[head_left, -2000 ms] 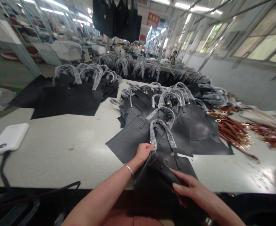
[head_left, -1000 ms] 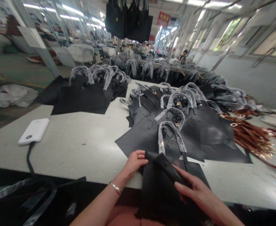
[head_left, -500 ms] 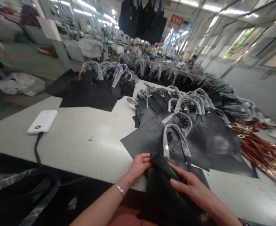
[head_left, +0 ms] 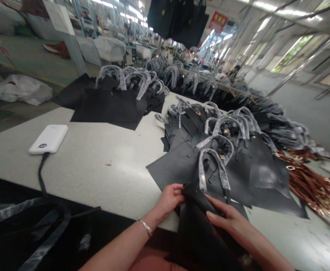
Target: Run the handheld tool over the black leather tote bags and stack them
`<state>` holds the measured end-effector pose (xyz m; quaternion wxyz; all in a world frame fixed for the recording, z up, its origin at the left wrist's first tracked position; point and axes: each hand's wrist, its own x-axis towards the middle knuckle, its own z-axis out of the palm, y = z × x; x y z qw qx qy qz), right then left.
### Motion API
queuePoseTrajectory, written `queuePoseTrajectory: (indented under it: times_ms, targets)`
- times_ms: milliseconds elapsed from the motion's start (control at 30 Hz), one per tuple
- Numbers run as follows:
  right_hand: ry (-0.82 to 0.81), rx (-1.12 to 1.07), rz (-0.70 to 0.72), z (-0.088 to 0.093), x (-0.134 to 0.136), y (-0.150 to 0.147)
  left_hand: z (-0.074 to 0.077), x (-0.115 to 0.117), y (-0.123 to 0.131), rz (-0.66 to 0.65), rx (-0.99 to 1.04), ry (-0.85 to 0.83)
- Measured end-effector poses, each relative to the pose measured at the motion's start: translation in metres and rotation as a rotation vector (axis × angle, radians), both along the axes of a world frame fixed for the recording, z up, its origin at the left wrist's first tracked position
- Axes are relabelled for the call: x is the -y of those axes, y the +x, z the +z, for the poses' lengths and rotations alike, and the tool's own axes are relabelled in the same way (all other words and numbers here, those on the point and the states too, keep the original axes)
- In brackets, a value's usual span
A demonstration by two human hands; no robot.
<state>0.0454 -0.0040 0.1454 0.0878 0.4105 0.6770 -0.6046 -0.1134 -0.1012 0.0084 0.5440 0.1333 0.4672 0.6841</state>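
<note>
A black leather bag panel [head_left: 199, 229] hangs over the near edge of the table [head_left: 97, 165], its top folded over. My left hand [head_left: 169, 197], a bracelet on its wrist, pinches the folded top edge at the left. My right hand [head_left: 227, 222] lies on the panel's right side, fingers closed over the fold. Just beyond the fold rises the panel's handle [head_left: 211, 169], wrapped in clear plastic.
A stack of black panels with wrapped handles [head_left: 218, 150] lies beyond my hands, another stack [head_left: 111, 98] at the far left. Brown straps with gold buckles [head_left: 308, 180] lie at the right. A white power bank [head_left: 49, 138] with a black cable sits at the left.
My view has swung to the left. Both hands kept their hold on the panel's top and drew the fold a little closer together.
</note>
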Motion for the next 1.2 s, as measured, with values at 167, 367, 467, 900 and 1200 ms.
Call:
queuePoseTrajectory:
  times_ms: [167, 367, 467, 900, 1200]
  targets:
    - [-0.006, 0.003, 0.013, -0.005, -0.002, -0.007, -0.003, -0.001, 0.000, 0.009, 0.028, 0.006]
    - [0.003, 0.006, -0.068, 0.001, -0.008, -0.012, -0.005, -0.005, 0.006, 0.048, 0.054, -0.012]
    - [0.046, -0.002, -0.103, 0.002, -0.010, -0.010, -0.003, -0.007, 0.008, 0.056, 0.059, -0.025]
    - [0.042, -0.005, -0.107, -0.001, -0.021, 0.002, -0.004, -0.012, 0.009, 0.051, 0.017, -0.036]
    - [0.026, -0.046, -0.060, -0.006, -0.010, 0.005, -0.004, -0.013, 0.014, 0.042, -0.138, -0.038]
